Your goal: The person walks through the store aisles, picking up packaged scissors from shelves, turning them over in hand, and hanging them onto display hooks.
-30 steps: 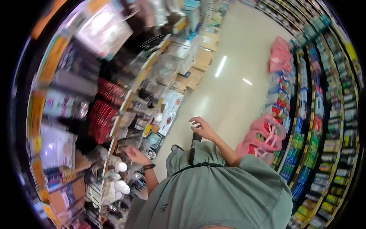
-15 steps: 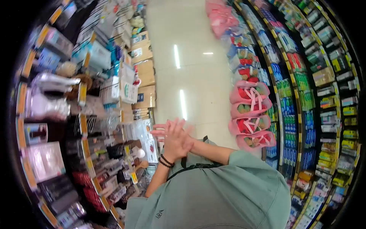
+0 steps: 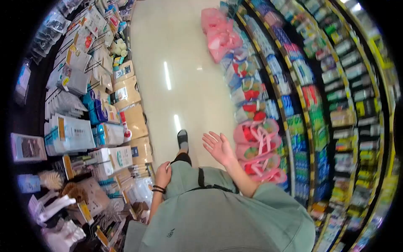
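My left hand [image 3: 163, 174], with dark beaded bracelets at its wrist, is beside the left edge of my green shirt [image 3: 210, 214]. Its fingers are curled in, and what they hold, if anything, is too small to make out. Over the aisle floor, my right hand [image 3: 219, 149] is open with the palm up, fingers spread and nothing in it. The pink bags [image 3: 257, 138] at the foot of the right shelves are the goods nearest to it, not touched.
Pale tiled floor [image 3: 184, 80] runs ahead between two shelf rows. Packaged goods [image 3: 73, 134] hang and stand on the left. Curved shelves of small colourful packs [image 3: 312, 101] line the right. One dark shoe [image 3: 182, 140] shows in the aisle.
My hands, together half a second ago, have parted, the left to my side and the right outward. The view has shifted, and the shelves and pink bags sit further left.
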Tool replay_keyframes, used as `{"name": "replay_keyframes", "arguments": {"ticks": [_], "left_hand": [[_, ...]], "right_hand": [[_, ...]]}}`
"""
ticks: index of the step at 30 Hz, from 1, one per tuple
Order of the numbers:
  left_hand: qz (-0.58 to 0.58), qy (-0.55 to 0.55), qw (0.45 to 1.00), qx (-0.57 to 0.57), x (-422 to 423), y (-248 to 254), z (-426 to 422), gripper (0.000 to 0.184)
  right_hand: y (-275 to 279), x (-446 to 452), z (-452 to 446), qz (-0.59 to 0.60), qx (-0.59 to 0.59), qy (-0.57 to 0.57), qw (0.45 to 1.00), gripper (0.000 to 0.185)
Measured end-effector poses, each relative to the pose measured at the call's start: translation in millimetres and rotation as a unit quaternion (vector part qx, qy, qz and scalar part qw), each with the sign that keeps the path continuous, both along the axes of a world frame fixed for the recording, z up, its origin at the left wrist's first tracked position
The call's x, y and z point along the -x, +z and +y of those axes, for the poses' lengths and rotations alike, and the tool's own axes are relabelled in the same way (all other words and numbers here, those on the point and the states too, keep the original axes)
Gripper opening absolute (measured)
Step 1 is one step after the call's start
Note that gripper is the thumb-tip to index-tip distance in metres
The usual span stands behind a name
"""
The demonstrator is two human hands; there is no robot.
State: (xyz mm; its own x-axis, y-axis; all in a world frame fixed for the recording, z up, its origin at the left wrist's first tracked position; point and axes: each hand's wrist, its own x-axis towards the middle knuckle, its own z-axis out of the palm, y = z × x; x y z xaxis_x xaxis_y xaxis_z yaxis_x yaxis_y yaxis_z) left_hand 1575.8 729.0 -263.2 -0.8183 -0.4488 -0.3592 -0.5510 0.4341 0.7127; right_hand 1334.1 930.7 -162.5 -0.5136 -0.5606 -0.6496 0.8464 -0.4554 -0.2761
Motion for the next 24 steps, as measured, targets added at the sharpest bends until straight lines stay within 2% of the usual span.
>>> {"name": "replay_keyframes", "arguments": {"ticks": [2, 5, 9, 10, 12, 17, 20, 24], "left_hand": [[0.080, 0.010, 0.997, 0.002, 68, 6, -24, 0.030], [0.149, 0.015, 0.989, 0.002, 173, 43, -68, 0.026], [0.183, -0.052, 0.980, 0.050, 281, 86, -110, 0.022], [0.188, -0.070, 0.978, 0.055, 304, 90, -116, 0.021], [0.190, -0.137, 0.972, 0.020, 340, 89, -120, 0.021], [0.126, -0.320, 0.939, 0.002, 418, 68, -140, 0.022], [0.058, -0.326, 0.943, -0.023, 472, 42, -165, 0.025], [-0.015, -0.274, 0.960, -0.052, 566, 54, -218, 0.028]], "right_hand": [[11, 55, -30, 0.020, 0.023, 0.014, 0.999, 0.048], [20, 109, -69, 0.047, 0.050, 0.027, 0.997, 0.045], [20, 164, -105, 0.052, 0.029, 0.015, 0.998, 0.042], [18, 175, -113, 0.043, 0.003, 0.011, 0.999, 0.036], [11, 203, -125, 0.036, -0.011, 0.012, 0.999, 0.031], [-12, 310, -159, 0.046, 0.004, -0.017, 0.999, 0.022], [-25, 397, -187, 0.067, 0.045, -0.031, 0.996, 0.020], [-25, 517, -235, 0.059, 0.060, -0.047, 0.995, 0.019]]}}
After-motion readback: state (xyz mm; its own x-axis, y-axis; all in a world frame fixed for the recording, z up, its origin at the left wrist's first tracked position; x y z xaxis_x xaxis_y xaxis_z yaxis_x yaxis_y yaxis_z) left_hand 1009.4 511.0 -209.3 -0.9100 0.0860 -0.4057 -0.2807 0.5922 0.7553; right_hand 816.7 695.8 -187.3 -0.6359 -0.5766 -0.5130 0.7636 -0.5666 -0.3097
